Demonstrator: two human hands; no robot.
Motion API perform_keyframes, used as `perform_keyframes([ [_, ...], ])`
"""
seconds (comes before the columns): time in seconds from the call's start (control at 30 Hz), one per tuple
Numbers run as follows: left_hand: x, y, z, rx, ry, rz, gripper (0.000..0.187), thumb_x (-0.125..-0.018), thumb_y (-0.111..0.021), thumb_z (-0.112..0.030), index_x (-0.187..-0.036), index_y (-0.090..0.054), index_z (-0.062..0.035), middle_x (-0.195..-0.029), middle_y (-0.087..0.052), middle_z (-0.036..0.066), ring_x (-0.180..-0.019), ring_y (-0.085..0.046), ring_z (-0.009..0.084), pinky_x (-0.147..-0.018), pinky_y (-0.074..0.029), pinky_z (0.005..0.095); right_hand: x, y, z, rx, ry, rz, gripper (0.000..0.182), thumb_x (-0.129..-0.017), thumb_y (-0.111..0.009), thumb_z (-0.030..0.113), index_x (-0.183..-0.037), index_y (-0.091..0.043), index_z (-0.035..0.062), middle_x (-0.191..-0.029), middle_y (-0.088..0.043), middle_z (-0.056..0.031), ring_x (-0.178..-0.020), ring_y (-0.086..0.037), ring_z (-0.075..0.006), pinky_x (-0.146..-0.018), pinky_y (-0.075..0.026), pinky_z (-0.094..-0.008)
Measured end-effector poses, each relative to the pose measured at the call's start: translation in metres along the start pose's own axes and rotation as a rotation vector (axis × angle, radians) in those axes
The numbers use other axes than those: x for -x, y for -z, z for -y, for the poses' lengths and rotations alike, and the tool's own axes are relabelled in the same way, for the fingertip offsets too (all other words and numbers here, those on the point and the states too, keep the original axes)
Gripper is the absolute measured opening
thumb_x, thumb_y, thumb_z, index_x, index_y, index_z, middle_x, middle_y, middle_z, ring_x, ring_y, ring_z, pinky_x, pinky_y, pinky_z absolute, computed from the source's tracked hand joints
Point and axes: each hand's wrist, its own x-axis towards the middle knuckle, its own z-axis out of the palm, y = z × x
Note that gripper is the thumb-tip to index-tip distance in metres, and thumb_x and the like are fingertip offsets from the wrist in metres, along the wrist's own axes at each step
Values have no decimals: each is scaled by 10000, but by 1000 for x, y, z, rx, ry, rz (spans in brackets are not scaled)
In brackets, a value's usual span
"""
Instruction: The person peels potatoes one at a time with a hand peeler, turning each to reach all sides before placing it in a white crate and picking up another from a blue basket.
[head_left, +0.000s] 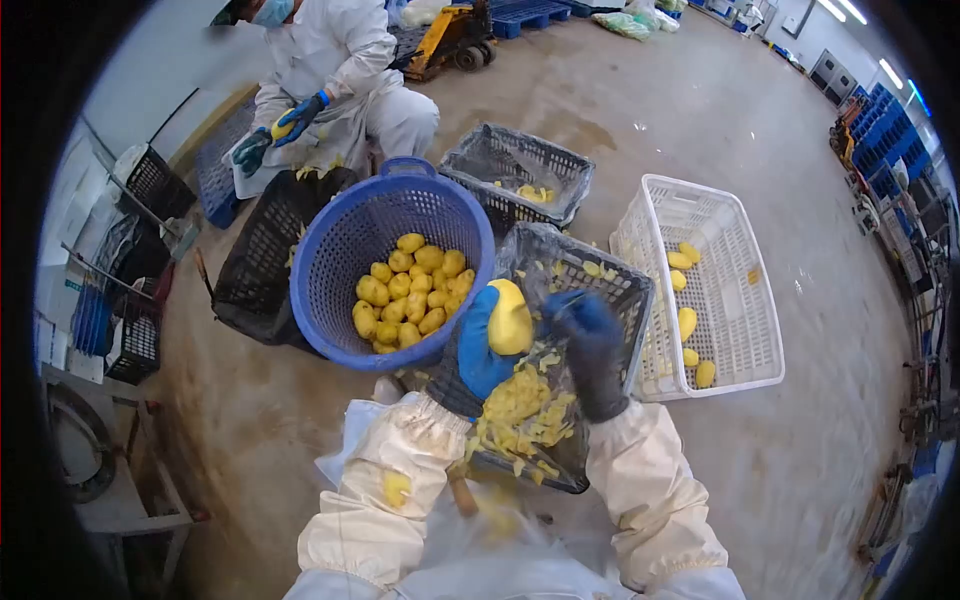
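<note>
My left hand (482, 345), in a blue and dark glove, is closed around a yellow potato (511, 318) with smooth, pale flesh showing. Close to the potato's right side is my right hand (585, 335), also gloved. Its fingers are curled and smeared by motion, and whatever they grip cannot be made out. Below both hands stands a dark crate (632, 325) lined with clear plastic. Many potato peelings (525, 408) lie in it. To the left, a blue round basket (318, 255) holds several unpeeled-looking potatoes (408, 290).
At right stands a white crate (745, 290) with several peeled potatoes (687, 321). Another dark crate (575, 170) with peelings is behind. A black crate (262, 270) stands left of the basket. Beyond it, a gloved co-worker (345, 60) holds a potato (283, 125). A pallet jack (445, 42) is farther back.
</note>
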Motion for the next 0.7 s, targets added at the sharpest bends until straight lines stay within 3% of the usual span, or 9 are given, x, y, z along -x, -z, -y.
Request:
perform_keyframes([
  [0.1,-14,23,4,-384,-214,-4,373,-865,-661,-294,-1140,-532,-75,-1041,-609,104,-935,-616,262,-774,-559,387,-16,18,23,-221,-178,-212,119,-885,-645,127,-939,-628,22,-820,-647,-43,-707,-586,-100,-646,-469,-239],
  [0.2,2,-11,-7,-33,23,5,394,-878,-648,-278,-1184,-523,-64,-1067,-609,109,-945,-614,240,-785,-553,361,1,1,38,-272,-237,263,95,-891,-625,117,-905,-613,24,-787,-641,-61,-666,-600,-118,-599,-475,-246],
  [0.3,-2,30,-4,-460,23,218,533,-799,-574,-29,-1307,-414,-36,-1230,-513,150,-1077,-559,272,-913,-477,374,-19,26,17,-380,-230,44,95,-856,-636,59,-941,-620,17,-782,-637,-59,-668,-606,-124,-596,-479,-246],
  [0.33,-3,41,-3,-597,15,291,606,-773,-549,54,-1348,-378,-26,-1284,-481,164,-1121,-541,283,-956,-451,378,-28,40,0,-349,-185,-130,139,-828,-642,35,-962,-616,11,-780,-633,-61,-665,-602,-131,-599,-484,-250],
  [0.37,-3,41,-4,-739,7,368,686,-746,-525,137,-1389,-342,-17,-1338,-449,178,-1165,-523,294,-999,-426,382,-31,42,-1,-141,148,-67,145,-825,-649,65,-955,-611,12,-755,-625,-48,-658,-593,-125,-604,-487,-260],
  [0.43,-8,35,-6,-835,-27,323,671,-754,-569,139,-1375,-349,10,-1323,-462,171,-1149,-532,288,-993,-427,378,-22,39,9,-42,197,78,150,-820,-653,69,-952,-612,11,-767,-637,-40,-658,-586,-112,-598,-478,-247],
  [0.5,-8,29,-1,-517,96,269,533,-846,-586,23,-1346,-404,8,-1269,-513,137,-1136,-539,246,-970,-442,359,-15,24,21,-316,-241,332,137,-851,-628,98,-950,-618,4,-737,-621,-26,-640,-573,-100,-585,-460,-225],
  [0.63,36,-46,-5,-841,6,308,465,-984,-453,-327,-1314,-469,0,-1149,-577,73,-1004,-573,121,-857,-491,270,-37,56,9,-432,-209,-185,178,-922,-559,184,-929,-621,17,-718,-605,-29,-600,-546,-97,-559,-445,-226],
  [0.7,29,-40,-4,-782,0,287,497,-981,-469,-341,-1336,-448,6,-1172,-575,76,-1015,-572,123,-872,-487,271,-31,50,25,-611,-219,-147,155,-914,-568,176,-904,-619,31,-713,-602,-31,-590,-536,-91,-544,-436,-223],
])
